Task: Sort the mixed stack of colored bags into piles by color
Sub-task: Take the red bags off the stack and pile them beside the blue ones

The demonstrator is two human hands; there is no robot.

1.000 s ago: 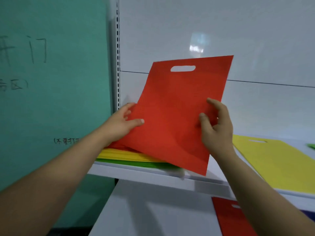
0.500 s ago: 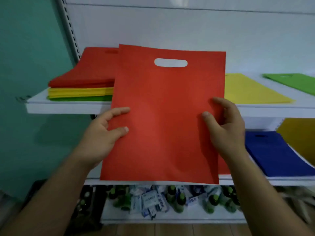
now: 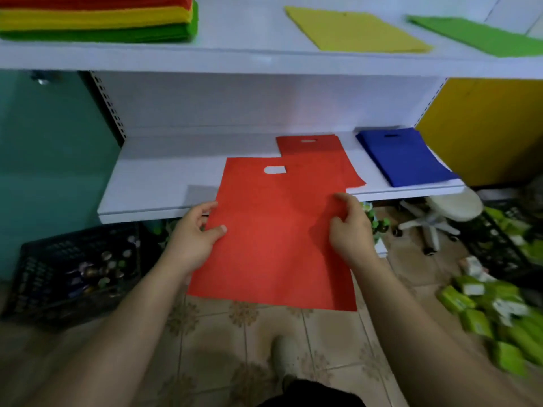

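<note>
I hold a flat red bag [image 3: 273,230] with a cut-out handle over the front of the lower shelf [image 3: 164,183]. My left hand [image 3: 195,235] pinches its left edge, thumb on top. My right hand [image 3: 351,227] pinches its right edge. Its top edge overlaps a red pile [image 3: 311,148] lying on that shelf. A blue pile [image 3: 402,157] lies to the right of the red one. On the upper shelf [image 3: 244,51] sit the mixed stack [image 3: 97,19] at left, a yellow bag [image 3: 355,32] and a green bag [image 3: 476,36].
A black crate [image 3: 73,268] of small items stands on the tiled floor at lower left. A white stool [image 3: 446,210] and scattered green packets [image 3: 499,312] lie at right. A yellow panel [image 3: 484,127] closes the shelf's right end. My shoe [image 3: 286,356] is below.
The view has tilted down from the upper shelf to the lower one. Both hands have brought the red bag down and forward, from upright to nearly flat over the lower shelf's red pile.
</note>
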